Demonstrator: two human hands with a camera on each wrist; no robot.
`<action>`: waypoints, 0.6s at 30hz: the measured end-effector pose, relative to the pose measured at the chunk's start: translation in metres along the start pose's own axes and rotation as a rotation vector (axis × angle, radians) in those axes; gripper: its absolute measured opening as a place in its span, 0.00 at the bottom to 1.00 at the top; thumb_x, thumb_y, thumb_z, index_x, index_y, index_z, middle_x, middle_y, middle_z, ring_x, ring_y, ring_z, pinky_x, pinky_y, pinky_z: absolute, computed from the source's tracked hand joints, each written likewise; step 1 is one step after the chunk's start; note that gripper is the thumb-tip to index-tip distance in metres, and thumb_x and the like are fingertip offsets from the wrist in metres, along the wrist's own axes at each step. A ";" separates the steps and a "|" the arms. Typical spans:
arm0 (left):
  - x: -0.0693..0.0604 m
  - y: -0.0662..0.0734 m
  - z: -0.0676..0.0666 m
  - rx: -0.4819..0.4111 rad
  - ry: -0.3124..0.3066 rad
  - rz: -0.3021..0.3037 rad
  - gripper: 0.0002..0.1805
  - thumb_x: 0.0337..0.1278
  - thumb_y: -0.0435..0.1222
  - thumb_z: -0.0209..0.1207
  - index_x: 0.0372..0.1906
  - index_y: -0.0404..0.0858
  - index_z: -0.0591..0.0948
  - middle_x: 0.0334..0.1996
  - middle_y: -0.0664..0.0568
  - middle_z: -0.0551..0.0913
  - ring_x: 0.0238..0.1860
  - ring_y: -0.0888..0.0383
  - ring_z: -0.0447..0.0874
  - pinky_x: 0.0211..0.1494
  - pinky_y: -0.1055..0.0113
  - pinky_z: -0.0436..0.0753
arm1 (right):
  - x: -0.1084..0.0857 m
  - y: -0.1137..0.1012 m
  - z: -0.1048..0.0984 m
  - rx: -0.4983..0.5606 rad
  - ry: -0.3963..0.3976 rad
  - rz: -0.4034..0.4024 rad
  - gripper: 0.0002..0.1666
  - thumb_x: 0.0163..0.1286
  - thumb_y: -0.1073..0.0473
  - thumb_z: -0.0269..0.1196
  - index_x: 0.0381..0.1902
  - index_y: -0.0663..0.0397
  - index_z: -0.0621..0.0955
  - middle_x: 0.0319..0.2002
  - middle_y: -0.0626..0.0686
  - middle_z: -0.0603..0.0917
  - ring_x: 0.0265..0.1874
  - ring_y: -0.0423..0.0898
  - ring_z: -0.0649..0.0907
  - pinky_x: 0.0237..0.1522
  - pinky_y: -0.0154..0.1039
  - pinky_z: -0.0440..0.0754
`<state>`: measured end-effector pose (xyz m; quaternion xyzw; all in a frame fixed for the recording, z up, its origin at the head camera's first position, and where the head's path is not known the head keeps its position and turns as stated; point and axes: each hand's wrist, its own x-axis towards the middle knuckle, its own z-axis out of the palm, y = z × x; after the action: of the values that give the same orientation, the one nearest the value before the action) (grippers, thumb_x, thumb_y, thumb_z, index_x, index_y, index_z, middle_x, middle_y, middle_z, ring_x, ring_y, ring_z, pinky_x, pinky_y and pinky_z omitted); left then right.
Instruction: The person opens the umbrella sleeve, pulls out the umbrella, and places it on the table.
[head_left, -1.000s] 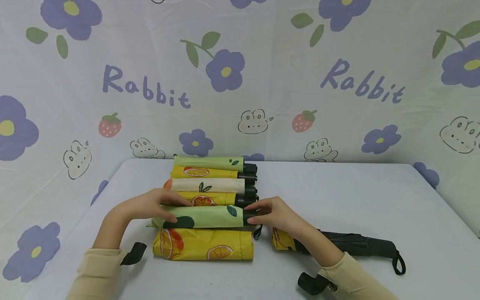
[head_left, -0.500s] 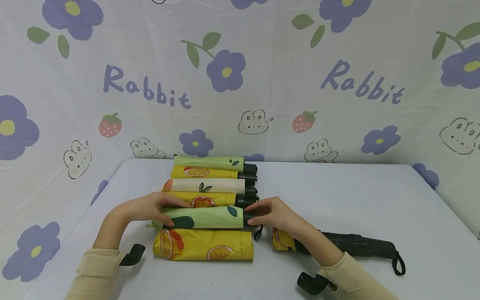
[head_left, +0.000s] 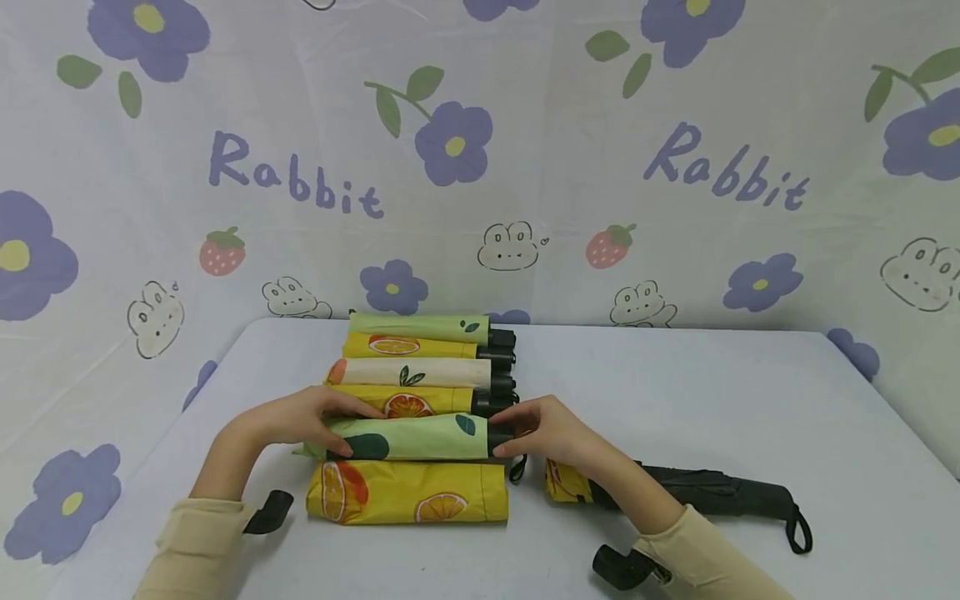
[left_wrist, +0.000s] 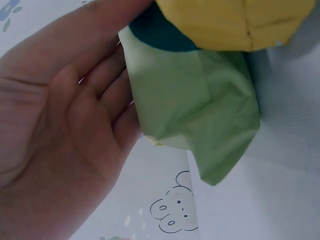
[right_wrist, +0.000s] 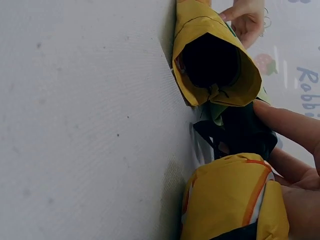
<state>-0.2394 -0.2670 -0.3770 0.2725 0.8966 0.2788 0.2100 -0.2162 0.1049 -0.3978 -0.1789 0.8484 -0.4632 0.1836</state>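
Observation:
A light green folded umbrella [head_left: 423, 437] with dark leaf marks lies across the row in the head view. My left hand [head_left: 307, 418] grips its left end, thumb on the near side and fingers over the far side. At its other end my right hand [head_left: 542, 427] pinches the black handle [head_left: 498, 437] between thumb and fingers. In the left wrist view, the green fabric [left_wrist: 195, 95] lies against the fingers of my left hand [left_wrist: 70, 115]. The right wrist view shows my right hand [right_wrist: 295, 150] on the black handle [right_wrist: 247, 132].
A yellow orange-print sleeve [head_left: 408, 493] lies just in front, its open end facing right. Behind are several folded umbrellas, among them a cream one [head_left: 450, 372]. A black umbrella [head_left: 720, 490] with a yellow printed piece [head_left: 566, 482] lies to the right, partly behind my right forearm.
My left thumb has shifted slightly on the green umbrella. Both hands keep their hold, and the umbrellas stay in nearly the same places.

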 end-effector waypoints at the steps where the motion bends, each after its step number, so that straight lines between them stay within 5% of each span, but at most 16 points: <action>1: 0.000 0.000 0.000 0.002 0.001 0.003 0.27 0.48 0.43 0.72 0.58 0.54 0.81 0.60 0.52 0.81 0.64 0.47 0.74 0.68 0.45 0.70 | 0.000 0.000 0.000 -0.001 -0.002 -0.008 0.26 0.59 0.55 0.71 0.55 0.56 0.83 0.52 0.58 0.86 0.48 0.46 0.84 0.50 0.43 0.82; 18: -0.002 0.001 -0.002 -0.063 -0.033 -0.005 0.28 0.50 0.40 0.70 0.60 0.50 0.80 0.61 0.48 0.80 0.64 0.48 0.75 0.69 0.44 0.70 | -0.005 0.002 -0.001 0.123 0.042 0.038 0.25 0.60 0.51 0.71 0.55 0.51 0.84 0.52 0.55 0.86 0.47 0.44 0.85 0.55 0.45 0.82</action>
<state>-0.2392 -0.2684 -0.3746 0.2683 0.8844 0.3018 0.2340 -0.2122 0.1087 -0.3982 -0.1414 0.8252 -0.5145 0.1852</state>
